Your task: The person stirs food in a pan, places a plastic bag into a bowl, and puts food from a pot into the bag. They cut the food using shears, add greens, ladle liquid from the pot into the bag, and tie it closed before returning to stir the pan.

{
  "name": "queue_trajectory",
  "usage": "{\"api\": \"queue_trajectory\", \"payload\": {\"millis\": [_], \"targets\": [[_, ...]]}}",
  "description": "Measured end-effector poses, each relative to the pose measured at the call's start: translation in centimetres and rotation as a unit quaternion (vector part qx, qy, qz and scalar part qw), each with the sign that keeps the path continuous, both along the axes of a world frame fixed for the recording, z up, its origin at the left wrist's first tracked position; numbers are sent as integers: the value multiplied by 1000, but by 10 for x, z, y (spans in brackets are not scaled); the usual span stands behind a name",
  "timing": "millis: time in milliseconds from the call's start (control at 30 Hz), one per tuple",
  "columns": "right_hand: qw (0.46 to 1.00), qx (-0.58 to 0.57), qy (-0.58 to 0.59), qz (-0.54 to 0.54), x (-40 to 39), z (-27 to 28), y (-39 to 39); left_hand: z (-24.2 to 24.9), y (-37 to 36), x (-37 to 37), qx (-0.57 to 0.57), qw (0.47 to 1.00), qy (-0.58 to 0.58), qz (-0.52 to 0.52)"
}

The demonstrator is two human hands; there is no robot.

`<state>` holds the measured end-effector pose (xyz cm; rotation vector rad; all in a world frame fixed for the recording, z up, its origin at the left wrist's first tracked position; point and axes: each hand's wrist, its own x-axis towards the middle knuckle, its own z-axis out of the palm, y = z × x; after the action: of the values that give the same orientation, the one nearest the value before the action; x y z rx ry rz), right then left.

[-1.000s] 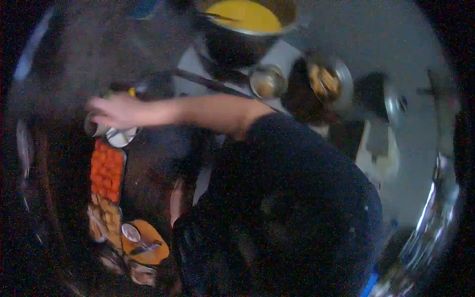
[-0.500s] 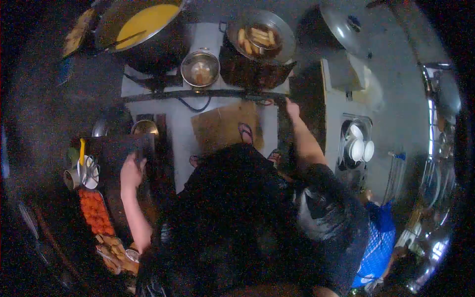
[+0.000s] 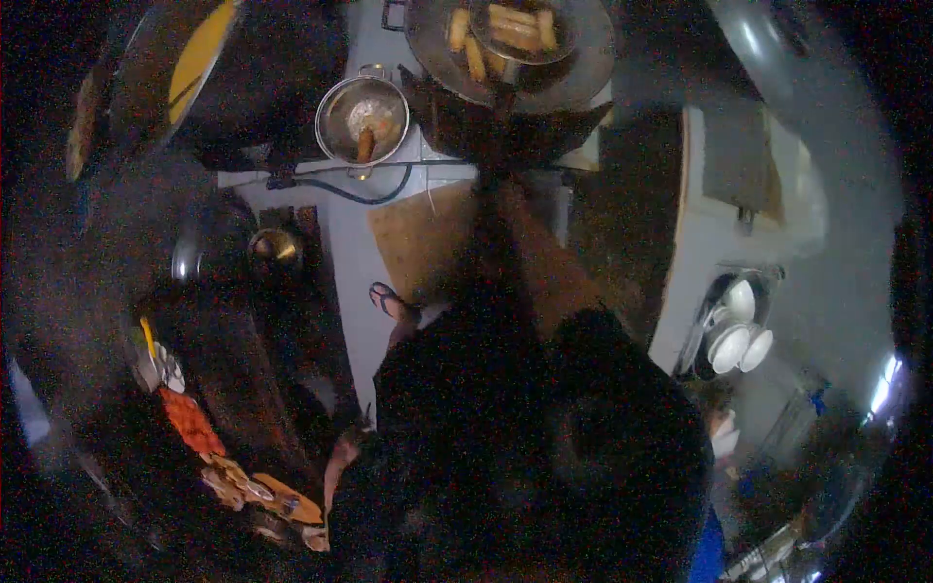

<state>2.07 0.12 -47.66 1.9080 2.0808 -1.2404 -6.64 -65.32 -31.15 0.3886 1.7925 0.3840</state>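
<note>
My right forearm reaches forward to the front of the stove, where my right hand (image 3: 496,189) is a dark shape at the rail (image 3: 437,169) below the frying pan (image 3: 595,63). Its fingers are lost in shadow, so I cannot tell what it grips. In the pan, several golden rolls (image 3: 474,58) lie in oil, some inside a round strainer (image 3: 564,53). A steel bowl-shaped strainer (image 3: 323,126) with a browned piece in it stands left of the pan. My left hand (image 3: 342,452) hangs low beside my body, near the dark side table (image 3: 228,360); its fingers are blurred.
A large pot of yellow liquid (image 3: 202,53) stands at the far left. On the left table are a tray of red food (image 3: 190,420) and brown pieces (image 3: 233,481). White bowls (image 3: 731,345) sit in a tray on the right. Cardboard (image 3: 418,243) covers the floor ahead.
My right hand has moved left along the stove front to below the pan. My left hand has drawn back from the side table to my body. The view is closer to the stove.
</note>
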Motion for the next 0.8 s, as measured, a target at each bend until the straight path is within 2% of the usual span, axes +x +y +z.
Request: {"api": "queue_trajectory", "payload": {"millis": [100, 133, 167, 200, 300, 367, 400, 567, 633, 700, 733, 800], "targets": [[983, -63, 66, -158, -46, -23, -9, -17, -19, -20, 2, 977, -83, 196], [975, -70, 89, -192, -55, -35, -10, -25, -29, -27, 6, 956, -113, 270], [967, -87, 109, -214, -61, -29, -2, -2, -10, -23, 12, 934, -129, 332], [960, -84, 122, -236, -72, -36, -6, -8, -13, -32, 29, 902, -164, 398], [947, -72, 152, -274, -81, -44, -19, -15, -15, -48, 84, 823, -227, 514], [939, -66, 177, -289, -77, -47, -24, -21, -26, -51, 107, 783, -256, 557], [931, -86, 186, -301, -35, -13, -17, 32, -8, -7, 111, 776, -253, 567], [888, -162, 288, -321, -17, 25, -22, 54, -14, 18, 125, 724, -289, 614], [857, -213, 339, -325, -1, 46, -22, 60, -19, 35, 123, 721, -288, 618], [830, -255, 379, -319, 14, 62, -13, 60, -21, 44, 156, 759, -264, 575], [820, -270, 392, -318, 23, 67, -5, 60, -19, 47, 157, 759, -263, 575], [818, -275, 395, -315, 44, 73, 8, 57, -10, 47, 194, 777, -277, 530]]}}
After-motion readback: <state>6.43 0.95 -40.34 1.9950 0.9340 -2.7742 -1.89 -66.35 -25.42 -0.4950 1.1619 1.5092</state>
